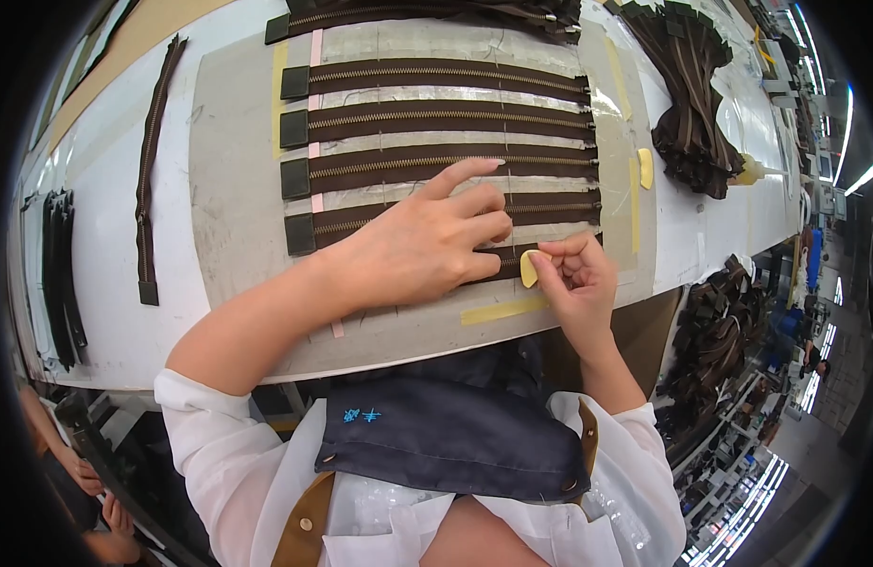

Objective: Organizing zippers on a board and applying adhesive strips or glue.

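Several brown zippers (450, 114) with metal teeth and dark square end tabs (294, 129) lie side by side across a grey board (231, 142). My left hand (450, 234) rests over the two nearest zippers, fingers spread, covering part of their length. Between the thumb and fingers of my right hand (578, 280) is a yellow piece of tailor's chalk (529, 269), held at the right part of the nearest zipper. Thin lines cross the zippers crosswise near their right part. A second yellow chalk piece (645, 169) lies at the board's right edge.
A bundle of brown zippers (691, 106) lies at the back right, beside a small yellowish bottle (749, 170). A single zipper (149, 163) lies at the left, with dark strips (60, 276) farther left. More zippers (720, 326) hang or lie below right. Another person's hands (99, 489) show at lower left.
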A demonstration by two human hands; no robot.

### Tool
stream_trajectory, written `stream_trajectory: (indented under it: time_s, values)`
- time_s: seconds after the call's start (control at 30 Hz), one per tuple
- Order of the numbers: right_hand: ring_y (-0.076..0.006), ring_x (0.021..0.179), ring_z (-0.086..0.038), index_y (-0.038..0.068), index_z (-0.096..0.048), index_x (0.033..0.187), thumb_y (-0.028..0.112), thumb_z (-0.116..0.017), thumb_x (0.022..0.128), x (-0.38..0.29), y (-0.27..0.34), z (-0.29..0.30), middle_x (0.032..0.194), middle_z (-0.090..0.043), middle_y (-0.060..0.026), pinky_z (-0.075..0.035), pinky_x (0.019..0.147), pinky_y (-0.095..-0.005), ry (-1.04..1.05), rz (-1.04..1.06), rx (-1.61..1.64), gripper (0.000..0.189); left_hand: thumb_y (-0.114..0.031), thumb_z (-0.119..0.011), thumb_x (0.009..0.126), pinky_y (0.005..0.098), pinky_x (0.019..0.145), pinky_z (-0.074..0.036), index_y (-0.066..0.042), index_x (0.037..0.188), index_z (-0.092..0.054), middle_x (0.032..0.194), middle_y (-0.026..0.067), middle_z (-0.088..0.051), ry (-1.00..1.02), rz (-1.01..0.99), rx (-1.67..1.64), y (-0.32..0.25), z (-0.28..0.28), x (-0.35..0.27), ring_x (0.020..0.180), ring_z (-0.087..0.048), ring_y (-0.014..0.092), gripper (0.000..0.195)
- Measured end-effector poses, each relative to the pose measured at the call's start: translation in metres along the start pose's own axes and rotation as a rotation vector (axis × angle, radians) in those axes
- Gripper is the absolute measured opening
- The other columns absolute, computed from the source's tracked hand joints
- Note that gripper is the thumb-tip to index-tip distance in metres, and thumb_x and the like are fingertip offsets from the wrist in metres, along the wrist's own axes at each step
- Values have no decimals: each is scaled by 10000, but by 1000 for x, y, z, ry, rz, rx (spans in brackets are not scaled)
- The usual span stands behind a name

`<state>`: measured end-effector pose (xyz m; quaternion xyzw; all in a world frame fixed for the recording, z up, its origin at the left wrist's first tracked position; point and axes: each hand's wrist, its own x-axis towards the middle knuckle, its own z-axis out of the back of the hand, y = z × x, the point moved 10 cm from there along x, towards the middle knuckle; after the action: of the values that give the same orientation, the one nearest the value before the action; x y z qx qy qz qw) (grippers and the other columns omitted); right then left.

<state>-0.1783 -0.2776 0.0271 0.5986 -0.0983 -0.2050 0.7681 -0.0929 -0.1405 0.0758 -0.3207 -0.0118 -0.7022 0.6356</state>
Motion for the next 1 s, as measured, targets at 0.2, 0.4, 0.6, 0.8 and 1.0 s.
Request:
stream_trajectory:
  time_s: [0.2,0.4,0.6,0.8,1.0]
  values:
    - [-3,663,-568,-1,-616,973,-41,-713,965,-3,-4,-5,793,-662,7,-394,578,-162,149,-46,-105,105,-109,-691,740,532,1242,-342,-124,937,-762,1026,19,-622,-5,5,7,1,1,0,1123,-595,234,210]
    - [16,620,-517,-3,-623,921,2,-722,972,-2,0,-8,724,-635,28,-412,546,-176,146,-24,-141,112,-103,-690,742,530,1238,-347,-123,942,-764,1029,20,-624,-11,0,0,1,1,-1,1120,-594,236,215]
    - [15,606,-506,-4,-627,911,-3,-726,966,-2,-1,-9,708,-623,32,-404,530,-179,141,-4,-168,113,-99,-693,736,530,1234,-352,-126,951,-771,1030,20,-622,-20,-5,2,0,1,-1,1117,-591,240,230]
    - [17,597,-474,-4,-631,900,-14,-732,956,-2,1,-9,698,-601,43,-383,517,-180,137,29,-215,116,-96,-700,725,530,1234,-351,-125,946,-770,1038,20,-623,-19,-10,-2,1,0,-2,1123,-588,242,234]
    - [11,577,-458,-4,-627,891,-17,-738,946,-2,10,-12,687,-594,36,-385,508,-189,132,83,-293,125,-107,-696,736,530,1232,-355,-126,944,-767,1031,21,-621,-12,-10,-3,1,0,-2,1121,-589,243,221]
